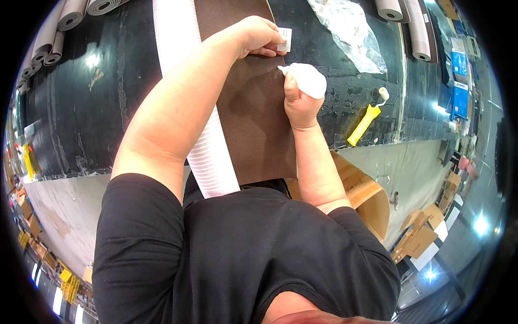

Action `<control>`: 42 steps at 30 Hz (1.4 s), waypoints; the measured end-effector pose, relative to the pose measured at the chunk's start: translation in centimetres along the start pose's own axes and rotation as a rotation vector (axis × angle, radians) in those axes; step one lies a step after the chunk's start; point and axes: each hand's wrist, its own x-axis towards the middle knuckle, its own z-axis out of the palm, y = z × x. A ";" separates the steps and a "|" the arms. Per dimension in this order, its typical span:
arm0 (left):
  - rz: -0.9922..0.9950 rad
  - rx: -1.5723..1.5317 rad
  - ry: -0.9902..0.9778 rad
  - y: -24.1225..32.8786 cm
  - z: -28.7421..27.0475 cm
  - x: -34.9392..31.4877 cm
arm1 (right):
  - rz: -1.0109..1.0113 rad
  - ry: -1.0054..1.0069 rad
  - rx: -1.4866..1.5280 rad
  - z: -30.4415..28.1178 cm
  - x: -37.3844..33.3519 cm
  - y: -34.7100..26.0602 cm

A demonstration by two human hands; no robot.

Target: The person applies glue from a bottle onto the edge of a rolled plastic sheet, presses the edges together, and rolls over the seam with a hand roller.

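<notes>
A long brown textured mat (253,119) lies over the dark worktable and hangs past its near edge, with a white ribbed strip (208,156) along its left side. At the mat's right edge my left hand (261,38) pinches a small white label (285,40) between its fingers. Just below, my right hand (302,105) is wrapped round a white squeeze bottle (307,80), tilted so its thin nozzle points left at the mat's edge. Whether anything comes out of the nozzle is too small to tell.
A yellow-handled roller (365,124) lies right of my right hand on the black table (140,102). Clear plastic film (350,32) is beyond it. Rolled mats (70,15) sit at the far left, another roll (418,38) far right. A cardboard box (367,194) stands below the table edge.
</notes>
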 end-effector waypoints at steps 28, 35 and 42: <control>0.006 0.003 -0.001 0.2 0.1 -0.2 | 0.013 -0.051 -0.138 -1.9 -2.1 -0.4; 0.014 0.006 0.026 0.3 0.3 -0.4 | -0.047 -0.014 -0.109 -1.9 -2.0 -0.7; 0.010 -0.004 0.012 0.4 0.2 -0.3 | -0.105 -0.058 -0.075 -2.2 -1.3 -1.7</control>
